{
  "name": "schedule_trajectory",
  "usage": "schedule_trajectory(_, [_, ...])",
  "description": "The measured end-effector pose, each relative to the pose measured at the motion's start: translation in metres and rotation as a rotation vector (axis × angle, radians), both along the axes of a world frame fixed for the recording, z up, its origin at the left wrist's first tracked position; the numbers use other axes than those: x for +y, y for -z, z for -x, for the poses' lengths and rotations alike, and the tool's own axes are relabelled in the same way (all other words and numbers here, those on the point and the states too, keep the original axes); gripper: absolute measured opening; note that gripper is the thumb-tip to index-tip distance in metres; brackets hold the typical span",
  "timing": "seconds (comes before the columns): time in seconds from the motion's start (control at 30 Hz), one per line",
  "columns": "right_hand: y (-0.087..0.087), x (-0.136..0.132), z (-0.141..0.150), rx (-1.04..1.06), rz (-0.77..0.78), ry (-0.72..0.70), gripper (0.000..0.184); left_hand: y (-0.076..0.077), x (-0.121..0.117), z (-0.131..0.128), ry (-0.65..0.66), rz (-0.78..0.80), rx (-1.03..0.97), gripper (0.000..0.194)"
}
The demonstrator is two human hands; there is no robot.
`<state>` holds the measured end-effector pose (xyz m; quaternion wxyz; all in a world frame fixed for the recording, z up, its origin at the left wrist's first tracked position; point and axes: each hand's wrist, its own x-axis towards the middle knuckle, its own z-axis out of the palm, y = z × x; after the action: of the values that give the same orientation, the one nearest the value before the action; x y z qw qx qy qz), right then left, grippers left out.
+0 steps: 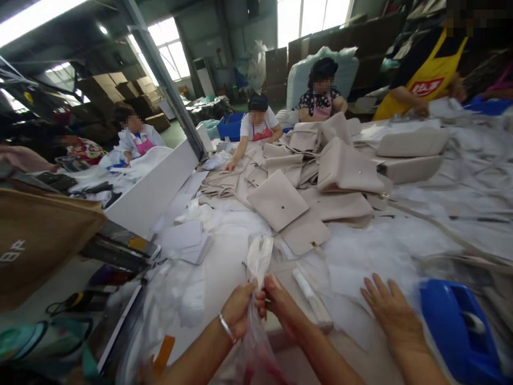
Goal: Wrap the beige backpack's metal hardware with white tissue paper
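Note:
A clear plastic bag (259,256) hangs in front of me, its neck bunched between my two hands. My left hand (239,307), with a silver bracelet at the wrist, is closed on the gathered plastic. Closed on the same neck from the other side is my right hand (280,302), its fingers touching the left ones. The bag's lower part looks pinkish; what is in it cannot be made out. Beyond my hands lies a beige handbag (278,200) with a small round metal fitting. A white tube-like roll (306,286) rests on beige material beside my right hand.
Another person's hand (395,315) lies spread on white sheets at the right, near a blue tape dispenser (459,326). Several beige bags (348,166) are heaped across the table. White cards (186,240) lie left. A white partition (156,187) borders the table; co-workers sit beyond.

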<state>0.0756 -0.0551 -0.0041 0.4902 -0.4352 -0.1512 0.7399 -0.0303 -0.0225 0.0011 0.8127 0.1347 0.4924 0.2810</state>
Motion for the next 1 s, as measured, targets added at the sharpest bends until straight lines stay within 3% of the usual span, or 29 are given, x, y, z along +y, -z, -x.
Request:
schedule_trajectory(0.1, [0.009, -0.013, 0.009, -0.048, -0.143, -0.042, 0.063, 0.002, 0.033, -0.012, -0.023, -0.036, 0.0, 0.018])
schedule_trajectory(0.27, [0.028, -0.029, 0.021, -0.058, 0.025, -0.039, 0.043, 0.011, 0.058, -0.023, -0.009, -0.123, -0.022, 0.024])
schedule_trajectory(0.37, [0.021, -0.026, 0.013, -0.016, 0.074, 0.101, 0.04, 0.014, 0.041, -0.002, 0.103, -0.143, -0.067, 0.037])
schedule_trajectory(0.57, [0.021, -0.009, 0.003, 0.064, 0.083, 0.375, 0.042, 0.023, -0.035, 0.049, 0.482, -0.059, -0.323, 0.062])
schedule_trajectory(0.73, [0.027, 0.009, 0.008, 0.003, 0.076, 0.484, 0.043, 0.031, -0.072, 0.049, 0.438, -0.073, -0.299, 0.057])
schedule_trajectory(0.87, [0.023, 0.003, 0.032, -0.072, 0.032, 0.406, 0.041, 0.054, -0.075, 0.05, 0.474, -0.162, -0.168, 0.058])
schedule_trajectory(1.0, [0.017, -0.022, 0.061, -0.395, 0.07, 0.051, 0.031, 0.068, -0.07, 0.064, 0.509, -0.283, 0.095, 0.054])
